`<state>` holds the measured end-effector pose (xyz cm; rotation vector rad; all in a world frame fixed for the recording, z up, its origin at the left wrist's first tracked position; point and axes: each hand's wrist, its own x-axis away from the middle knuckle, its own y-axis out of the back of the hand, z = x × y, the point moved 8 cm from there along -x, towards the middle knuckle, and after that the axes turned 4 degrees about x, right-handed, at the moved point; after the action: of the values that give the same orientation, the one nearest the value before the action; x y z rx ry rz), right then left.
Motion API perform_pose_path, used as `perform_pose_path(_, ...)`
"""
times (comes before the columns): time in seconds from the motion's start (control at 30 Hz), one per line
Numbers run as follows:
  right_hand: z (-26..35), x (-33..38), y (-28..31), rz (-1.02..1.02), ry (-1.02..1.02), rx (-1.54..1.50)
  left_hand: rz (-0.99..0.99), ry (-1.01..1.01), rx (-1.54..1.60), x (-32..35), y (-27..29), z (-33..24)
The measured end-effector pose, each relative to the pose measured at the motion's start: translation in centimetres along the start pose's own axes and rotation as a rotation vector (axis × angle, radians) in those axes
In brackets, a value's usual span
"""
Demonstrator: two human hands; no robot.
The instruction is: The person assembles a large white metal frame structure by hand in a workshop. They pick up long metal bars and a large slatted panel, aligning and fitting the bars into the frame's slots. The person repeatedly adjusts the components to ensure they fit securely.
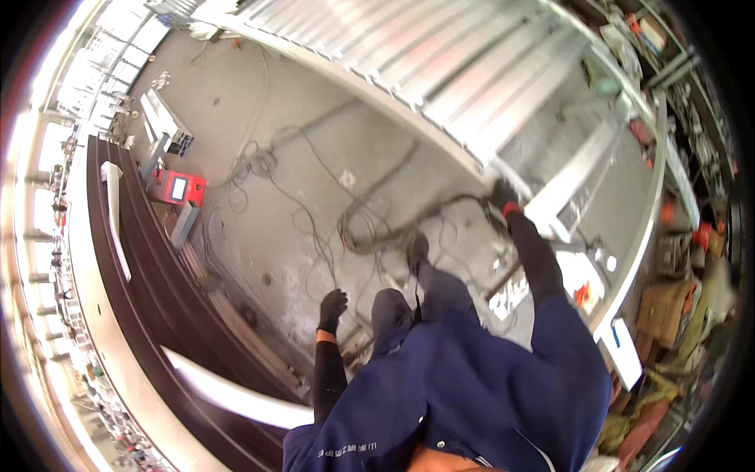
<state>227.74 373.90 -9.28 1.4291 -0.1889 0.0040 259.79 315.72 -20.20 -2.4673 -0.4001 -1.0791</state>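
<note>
My left hand (333, 309), in a dark glove, hangs over the grey floor beside my knee. It holds nothing, and its fingers are loosely bent and slightly apart. My right hand (502, 193), also in a dark glove, is stretched forward to the near corner of a pale metal frame (440, 140). A thick dark cable (429, 212) rises from the floor to this hand and loops beneath it. The fingers look closed around the cable, though dark on dark hides the exact grip.
Thin cables (259, 163) tangle across the floor (236, 259) ahead of my feet. A red box with a screen (178, 187) stands at left, beside long dark brown beams (149, 291). Ribbed metal sheeting (409, 47) covers the frame. Cardboard boxes (662, 313) and clutter lie at right.
</note>
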Motion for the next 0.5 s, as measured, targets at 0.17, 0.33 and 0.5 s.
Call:
perform_pose_path(0.17,2.0,-0.9,0.3,0.156,-0.081,-0.093,0.222,-0.11,-0.173,-8.5,-18.4,-15.7)
perform_pose_path(0.33,7.4,2.8,3.4,0.093,0.053,-0.125,0.273,-0.539,-0.4,-25.6,-27.7,-31.3)
perform_pose_path(0.5,13.4,6.5,11.2,0.063,0.024,-0.214,0.361,-0.356,0.42,-36.4,-33.6,-49.0)
